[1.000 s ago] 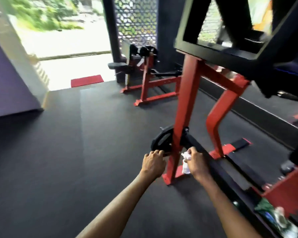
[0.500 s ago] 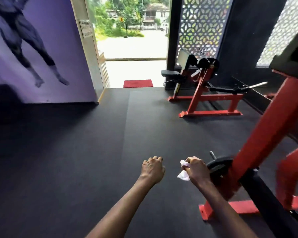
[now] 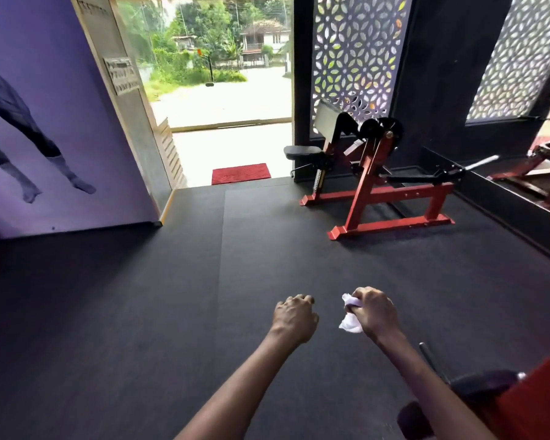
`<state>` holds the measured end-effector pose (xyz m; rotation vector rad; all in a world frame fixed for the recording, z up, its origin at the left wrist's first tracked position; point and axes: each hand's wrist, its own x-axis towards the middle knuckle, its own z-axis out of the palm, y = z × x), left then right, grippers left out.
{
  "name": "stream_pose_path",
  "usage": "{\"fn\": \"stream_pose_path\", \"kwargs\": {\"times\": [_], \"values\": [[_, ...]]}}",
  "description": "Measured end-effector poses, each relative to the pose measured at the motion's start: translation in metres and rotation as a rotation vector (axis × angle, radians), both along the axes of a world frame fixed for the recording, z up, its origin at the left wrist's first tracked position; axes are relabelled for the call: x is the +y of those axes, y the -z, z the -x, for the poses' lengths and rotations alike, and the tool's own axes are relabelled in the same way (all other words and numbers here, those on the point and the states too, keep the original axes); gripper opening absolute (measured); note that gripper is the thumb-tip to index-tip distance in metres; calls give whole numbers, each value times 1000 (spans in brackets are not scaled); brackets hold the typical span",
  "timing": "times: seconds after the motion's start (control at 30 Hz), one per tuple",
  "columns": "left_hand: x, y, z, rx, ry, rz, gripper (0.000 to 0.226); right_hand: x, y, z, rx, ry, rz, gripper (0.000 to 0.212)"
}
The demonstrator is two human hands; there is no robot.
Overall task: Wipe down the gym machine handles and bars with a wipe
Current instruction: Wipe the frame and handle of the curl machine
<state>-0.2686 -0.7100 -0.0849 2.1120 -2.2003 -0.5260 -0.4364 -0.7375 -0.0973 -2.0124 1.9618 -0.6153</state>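
Since half a second ago the view has swung further left and up; the near red steel machine frame (image 3: pixel 534 398), which stood just right of the right hand, now shows only at the lower right corner, and both hands hang over bare floor, apart from any bar or handle.

The left hand (image 3: pixel 296 315) is curled into a loose fist, knuckles up, holding nothing and touching nothing; just beside it to the right, the right hand (image 3: pixel 373 312) is clenched round a crumpled white wipe (image 3: pixel 350 319), which sticks out of the fist on the thumb side (one tuft above, a larger fold below).

Left of the hands the dark rubber floor mat (image 3: pixel 140 312) runs open to a purple wall with a painted figure (image 3: pixel 38 122); ahead of them it reaches a small red doormat (image 3: pixel 240 173) at the open doorway; ahead and to the right, well apart from the hands, stands a red-framed gym machine with a black padded seat (image 3: pixel 378 185), its base rails on the floor; a black weight plate (image 3: pixel 477 384) lies below the right forearm.
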Motion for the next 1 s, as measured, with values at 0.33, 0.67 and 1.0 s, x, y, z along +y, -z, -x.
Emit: {"fn": "stream_pose_path", "kwargs": {"times": [0.33, 0.67, 1.0], "values": [[-278, -3, 53, -13, 96, -5, 41, -255, 0, 60, -54, 105, -68, 15], [-549, 3, 141, 37, 252, 84, 38, -509, -11, 142, -63, 247, -33, 15], [-832, -5, 276, -2, 535, 75, 34, -742, -19, 267, -114, 505, -85, 14]]}}
